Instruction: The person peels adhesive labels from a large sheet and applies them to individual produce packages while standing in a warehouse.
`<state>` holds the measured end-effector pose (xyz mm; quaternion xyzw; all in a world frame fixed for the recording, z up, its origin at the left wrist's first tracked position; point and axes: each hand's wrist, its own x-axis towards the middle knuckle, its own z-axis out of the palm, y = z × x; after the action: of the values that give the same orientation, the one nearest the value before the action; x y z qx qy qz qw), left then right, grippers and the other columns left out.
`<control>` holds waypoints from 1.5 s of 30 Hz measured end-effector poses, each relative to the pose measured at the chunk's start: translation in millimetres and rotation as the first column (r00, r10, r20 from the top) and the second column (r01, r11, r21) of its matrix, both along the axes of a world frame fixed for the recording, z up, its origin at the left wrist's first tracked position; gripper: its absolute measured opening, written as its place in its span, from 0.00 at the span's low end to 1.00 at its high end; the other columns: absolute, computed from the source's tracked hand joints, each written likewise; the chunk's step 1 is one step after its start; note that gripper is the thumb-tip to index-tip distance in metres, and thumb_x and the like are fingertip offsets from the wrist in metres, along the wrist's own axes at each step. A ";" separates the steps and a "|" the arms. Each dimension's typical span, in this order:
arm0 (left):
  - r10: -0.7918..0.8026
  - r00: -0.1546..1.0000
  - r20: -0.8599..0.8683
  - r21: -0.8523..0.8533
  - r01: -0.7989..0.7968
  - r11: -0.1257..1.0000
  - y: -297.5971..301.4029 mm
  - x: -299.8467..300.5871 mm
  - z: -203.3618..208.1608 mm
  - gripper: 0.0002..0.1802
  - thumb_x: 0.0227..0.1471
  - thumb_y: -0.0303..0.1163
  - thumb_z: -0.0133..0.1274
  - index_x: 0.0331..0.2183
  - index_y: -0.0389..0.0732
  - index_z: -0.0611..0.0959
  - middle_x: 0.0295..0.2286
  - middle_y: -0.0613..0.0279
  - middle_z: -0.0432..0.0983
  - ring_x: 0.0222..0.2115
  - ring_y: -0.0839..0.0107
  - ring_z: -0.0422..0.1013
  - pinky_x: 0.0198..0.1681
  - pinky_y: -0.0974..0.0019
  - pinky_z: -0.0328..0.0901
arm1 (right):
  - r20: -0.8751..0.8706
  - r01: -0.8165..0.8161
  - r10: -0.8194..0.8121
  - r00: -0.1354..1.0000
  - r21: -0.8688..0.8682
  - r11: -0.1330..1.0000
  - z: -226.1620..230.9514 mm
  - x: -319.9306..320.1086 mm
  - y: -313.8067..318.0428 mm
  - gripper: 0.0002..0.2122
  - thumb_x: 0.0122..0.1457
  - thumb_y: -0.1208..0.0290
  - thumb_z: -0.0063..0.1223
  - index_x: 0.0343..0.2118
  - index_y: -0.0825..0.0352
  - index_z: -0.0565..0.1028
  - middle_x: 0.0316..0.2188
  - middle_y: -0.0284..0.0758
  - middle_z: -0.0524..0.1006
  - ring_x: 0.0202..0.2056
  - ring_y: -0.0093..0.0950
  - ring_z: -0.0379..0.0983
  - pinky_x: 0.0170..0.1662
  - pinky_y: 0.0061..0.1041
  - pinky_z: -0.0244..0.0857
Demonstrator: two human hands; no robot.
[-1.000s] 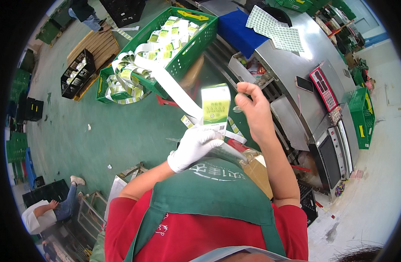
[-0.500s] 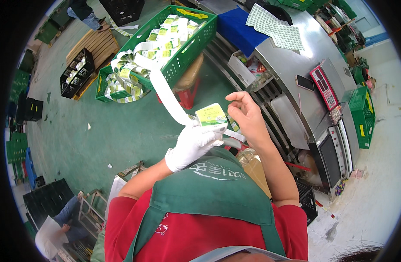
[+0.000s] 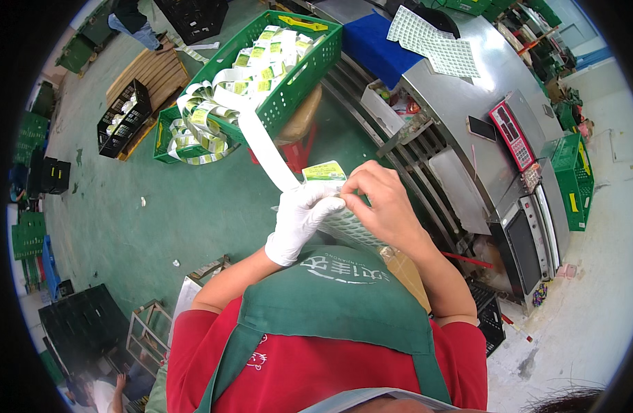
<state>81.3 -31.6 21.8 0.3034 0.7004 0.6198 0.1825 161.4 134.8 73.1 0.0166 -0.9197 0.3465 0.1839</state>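
Observation:
My left hand (image 3: 299, 219), in a white glove, is closed on a strip of labels (image 3: 267, 153). A yellow-and-green printed label (image 3: 323, 171) stands up beyond its fingers. My bare right hand (image 3: 384, 203) is pinched shut with its fingertips against the gloved fingers; what it pinches is too small to make out. Below both hands hangs a sheet of small greenish stickers (image 3: 354, 227), partly covered by them. The strip's white back faces up as it runs to a green crate (image 3: 289, 93) heaped with similar labels.
The crate rests on a stool with red legs (image 3: 298, 153); a smaller green crate (image 3: 166, 141) sits beside it. On the right, a metal table (image 3: 461, 103) bears sticker sheets, a phone (image 3: 481, 129) and a red-and-white device (image 3: 511, 136). People are at far left and lower left.
My right hand has moved left and down, and its fingertips now meet my left hand. The label has tipped away from me. The sticker sheet shows more plainly below the hands.

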 end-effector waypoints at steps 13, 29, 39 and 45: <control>-0.416 0.848 -0.329 -0.290 0.329 0.899 -2.1 17.8 -24.4 0.07 0.49 0.38 0.60 0.31 0.48 0.84 0.26 0.61 0.78 0.30 0.57 0.74 0.35 0.60 0.68 | 0.145 0.149 -0.036 0.989 -0.920 0.362 1.4 -40.2 18.1 0.27 0.61 0.80 0.52 0.59 0.66 0.52 0.40 0.43 0.77 0.42 0.24 0.74 0.46 0.24 0.70; -0.140 0.884 -0.446 -0.132 0.090 0.987 -1.3 9.9 -4.8 0.07 0.48 0.31 0.61 0.33 0.46 0.84 0.25 0.59 0.78 0.26 0.59 0.73 0.30 0.60 0.65 | 0.062 0.255 -0.248 0.967 -0.170 0.952 -18.9 -4.8 -14.9 0.05 0.52 0.69 0.58 0.26 0.64 0.76 0.34 0.33 0.73 0.41 0.34 0.68 0.50 0.35 0.57; -0.135 0.618 -0.774 -0.103 0.088 0.991 3.2 0.3 6.8 0.10 0.42 0.29 0.61 0.32 0.47 0.84 0.24 0.62 0.77 0.25 0.55 0.73 0.30 0.59 0.66 | 0.364 0.235 0.114 0.924 -0.778 0.583 -24.3 -11.2 0.6 0.17 0.52 0.65 0.59 0.44 0.61 0.72 0.35 0.34 0.74 0.39 0.34 0.70 0.46 0.37 0.63; 0.037 0.983 -0.182 0.075 -0.023 0.997 -3.9 0.5 -2.1 0.06 0.51 0.26 0.58 0.35 0.40 0.85 0.29 0.62 0.81 0.30 0.67 0.76 0.37 0.67 0.69 | -0.092 0.463 -0.466 0.880 -0.055 0.885 -25.5 -2.3 37.6 0.13 0.54 0.74 0.54 0.44 0.65 0.73 0.31 0.35 0.74 0.35 0.29 0.73 0.40 0.31 0.66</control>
<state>81.8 -35.6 19.7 0.3551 0.6957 0.6169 0.0967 159.1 172.4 47.7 -0.1894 -0.8806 0.3054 0.3087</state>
